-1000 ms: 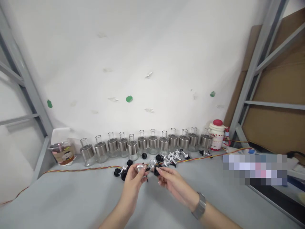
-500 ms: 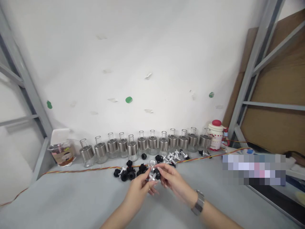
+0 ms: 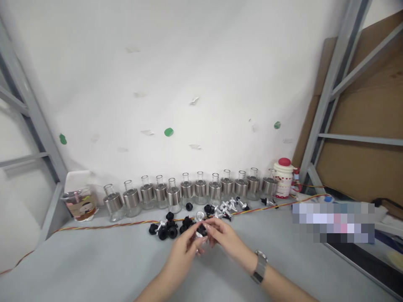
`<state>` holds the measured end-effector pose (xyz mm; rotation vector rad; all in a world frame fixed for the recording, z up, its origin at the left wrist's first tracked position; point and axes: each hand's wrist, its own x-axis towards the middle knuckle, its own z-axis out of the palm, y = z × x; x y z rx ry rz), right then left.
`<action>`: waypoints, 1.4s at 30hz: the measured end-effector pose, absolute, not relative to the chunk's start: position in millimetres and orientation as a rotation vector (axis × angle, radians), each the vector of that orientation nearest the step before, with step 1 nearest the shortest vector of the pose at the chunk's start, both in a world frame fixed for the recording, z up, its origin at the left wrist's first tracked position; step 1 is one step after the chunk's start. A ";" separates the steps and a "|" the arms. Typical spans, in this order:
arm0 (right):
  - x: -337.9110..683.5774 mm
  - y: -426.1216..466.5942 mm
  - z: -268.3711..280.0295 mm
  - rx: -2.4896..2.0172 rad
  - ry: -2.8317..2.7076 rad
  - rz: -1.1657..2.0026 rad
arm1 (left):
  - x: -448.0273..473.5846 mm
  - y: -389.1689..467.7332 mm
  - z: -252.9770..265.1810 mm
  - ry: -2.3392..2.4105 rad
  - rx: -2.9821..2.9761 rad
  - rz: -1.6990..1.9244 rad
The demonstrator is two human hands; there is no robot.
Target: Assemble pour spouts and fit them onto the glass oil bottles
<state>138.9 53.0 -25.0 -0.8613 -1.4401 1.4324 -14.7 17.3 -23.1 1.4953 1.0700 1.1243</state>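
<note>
My left hand (image 3: 183, 251) is closed around a silver pour spout (image 3: 199, 235), its thumb and fingers pinching it. From the other side, the bent fingers of my right hand (image 3: 224, 238) grip a black stopper (image 3: 202, 229) against the spout. The two parts meet between my fingertips, which cover most of them. Just behind my hands lie more silver spouts (image 3: 225, 209). To their left is a loose group of black stoppers (image 3: 163, 233), with a silver spout (image 3: 161, 224) among them.
A row of glass bottles with steel sleeves (image 3: 173, 195) stands along the wall. A red and yellow cord (image 3: 110, 225) crosses the grey table. A plastic cup (image 3: 82, 205) is at left, a white jar with a red lid (image 3: 283, 180) at right. Metal frame posts flank the table.
My right hand has moved slightly left, closer to my left hand. The black stopper and silver spout are now more hidden by my fingers. The view has shifted slightly.
</note>
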 end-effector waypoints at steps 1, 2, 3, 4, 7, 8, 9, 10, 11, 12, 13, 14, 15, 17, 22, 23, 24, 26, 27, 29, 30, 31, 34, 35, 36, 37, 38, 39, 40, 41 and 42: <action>141.1 52.9 -23.2 -0.872 -1.475 1.417 | -15.7 18.2 -22.0 1.107 1.482 1.150; 143.6 52.2 -21.1 -0.889 -1.531 1.393 | -16.9 18.8 -20.7 1.146 1.477 1.173; 146.0 50.8 -19.0 -0.912 -1.607 1.350 | -18.1 18.9 -19.3 1.191 1.486 1.191; 147.9 48.5 -17.1 -0.936 -1.698 1.285 | -19.2 18.5 -18.0 1.240 1.518 1.197; 149.3 37.6 -12.9 -1.003 -1.962 0.987 | -20.9 13.8 -16.0 1.404 1.760 1.136; 148.4 33.4 -11.9 -1.024 -2.033 0.876 | -20.8 11.5 -16.1 1.456 1.873 1.101; 147.1 29.4 -11.0 -1.052 -2.097 0.761 | -20.5 9.2 -16.4 1.498 1.987 1.065; 145.7 26.0 -10.1 -1.087 -2.153 0.643 | -20.0 7.1 -17.1 1.530 2.088 1.034; 144.4 23.4 -9.4 -1.126 -2.198 0.525 | -19.4 5.4 -17.8 1.551 2.171 1.012; 143.5 21.6 -8.9 -1.161 -2.234 0.414 | -18.9 4.3 -18.7 1.561 2.239 0.994; 143.0 20.6 -8.5 -1.192 -2.260 0.312 | -18.6 3.8 -19.7 1.562 2.292 0.982; 142.8 20.3 -8.4 -1.214 -2.277 0.225 | -18.5 3.8 -20.6 1.555 2.334 0.977; 142.9 20.6 -8.6 -1.225 -2.287 0.157 | -18.6 4.2 -21.4 1.542 2.369 0.976; 143.5 21.7 -9.1 -1.219 -2.295 0.063 | -19.3 5.3 -22.7 1.516 2.423 0.983; 144.1 21.4 -8.3 -1.155 -2.333 -0.024 | -19.6 4.8 -19.7 1.539 2.396 0.943; 144.0 20.8 -7.6 -1.147 -2.336 -0.024 | -19.0 3.7 -17.7 1.554 2.391 0.907; 143.8 20.2 -6.9 -1.141 -2.338 -0.023 | -18.0 2.5 -15.5 1.569 2.397 0.864; 143.5 19.2 -5.7 -1.129 -2.346 -0.015 | -15.6 -0.2 -10.9 1.599 2.424 0.775; 143.6 19.0 -5.2 -1.125 -2.352 -0.010 | -14.3 -1.3 -8.8 1.616 2.428 0.739; 143.9 19.2 -4.8 -1.116 -2.364 0.001 | -12.3 -2.8 -5.3 1.648 2.408 0.692; 144.2 19.5 -4.9 -1.111 -2.373 0.005 | -11.7 -3.1 -3.9 1.651 2.392 0.678; 144.6 19.8 -5.0 -1.106 -2.382 0.007 | -11.6 -3.1 -2.7 1.636 2.380 0.674; 145.7 20.7 -5.4 -1.086 -2.419 0.005 | -13.7 -2.4 0.1 1.541 2.368 0.677; 146.0 20.8 -5.4 -1.077 -2.426 0.009 | -14.9 -2.3 1.1 1.526 2.369 0.677; 146.2 20.7 -5.2 -1.067 -2.427 0.016 | -16.1 -2.3 2.1 1.527 2.369 0.681; 146.4 20.6 -4.9 -1.057 -2.425 0.025 | -17.0 -2.6 3.2 1.538 2.375 0.686; 146.4 20.3 -4.5 -1.049 -2.421 0.032 | -17.6 -3.1 4.6 1.546 2.387 0.688; 146.4 19.9 -4.1 -1.045 -2.417 0.035 | -17.8 -3.7 6.1 1.548 2.405 0.685; 146.4 19.5 -3.7 -1.045 -2.416 0.033 | -17.6 -4.5 7.7 1.548 2.425 0.673; 146.4 19.2 -3.4 -1.046 -2.421 0.025 | -17.0 -5.2 9.4 1.549 2.442 0.643; 146.3 18.9 -3.2 -1.049 -2.429 0.015 | -16.2 -6.0 11.1 1.559 2.455 0.605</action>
